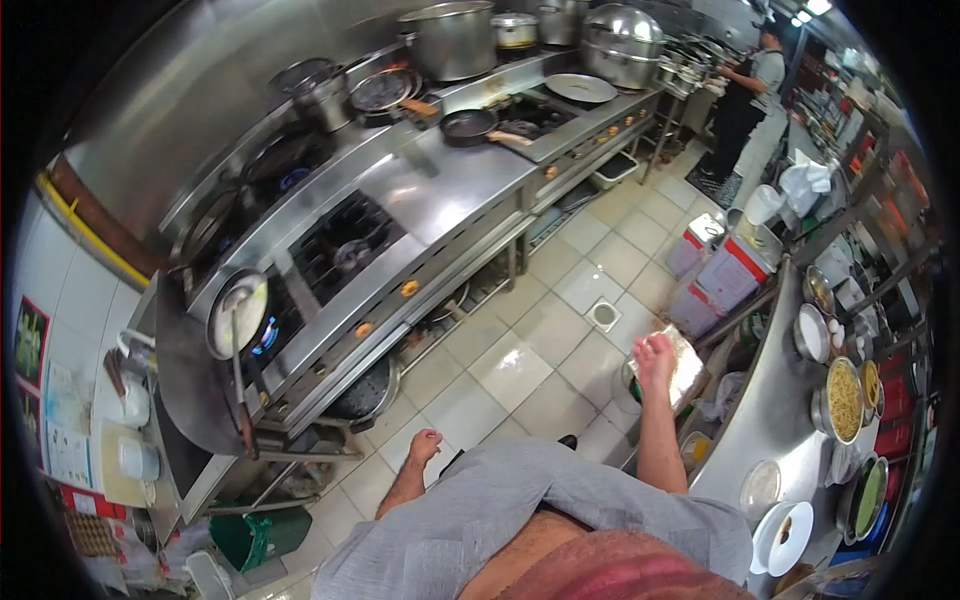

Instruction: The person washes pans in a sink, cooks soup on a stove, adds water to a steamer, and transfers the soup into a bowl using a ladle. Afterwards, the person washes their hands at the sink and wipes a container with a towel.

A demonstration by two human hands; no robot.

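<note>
My left hand [425, 446] hangs low in front of my body, over the tiled floor, with its fingers curled; whether anything is in it is too small to tell. Farther right, my right hand [655, 360] is raised beside a shiny foil-like surface [684, 372], its fingers bent and partly blurred. Neither hand touches the cookware. On the stove at the left, a pan [222, 322] with pale contents and a long-handled utensil [236, 360] sits by a blue flame.
A steel counter [728, 425] on the right holds a bowl of noodles [843, 400], white plates [783, 538] and a bowl of green food [870, 498]. Red-and-white containers [728, 272] stand beside it. A person [745, 100] stands at the back right. Large pots [450, 42] line the back.
</note>
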